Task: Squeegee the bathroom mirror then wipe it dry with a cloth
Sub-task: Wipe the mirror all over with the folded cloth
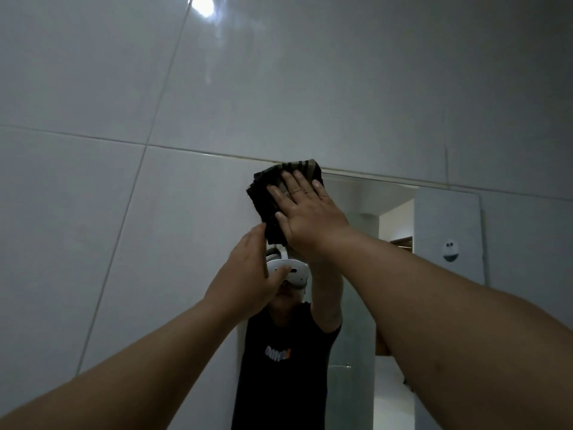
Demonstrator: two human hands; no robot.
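A dark striped cloth (267, 197) is pressed flat against the top left corner of the bathroom mirror (446, 225). My right hand (307, 215) lies spread over the cloth, palm against it, fingers pointing up. My left hand (248, 274) reaches up from below and touches the cloth's lower edge with its fingertips. The mirror reflects a person in a black T-shirt wearing a white headset. No squeegee is in view.
Large glossy white wall tiles (124, 212) surround the mirror on the left and above. A ceiling light glares off the tile (203, 6) at the top. The mirror reflects a doorway (397, 225) and a small round wall hook (450, 250).
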